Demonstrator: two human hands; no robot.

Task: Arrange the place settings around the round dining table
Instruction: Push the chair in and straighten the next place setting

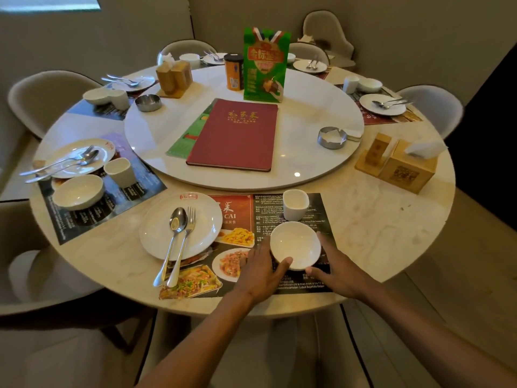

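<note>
White bowl (295, 245) | on placemat (291, 203) at bench near edge | between both hands, touching each | left hand (260, 271) thumb curled on rim | right hand (337, 271) fingers spread alongside | cup (295, 205) just beyond.
</note>
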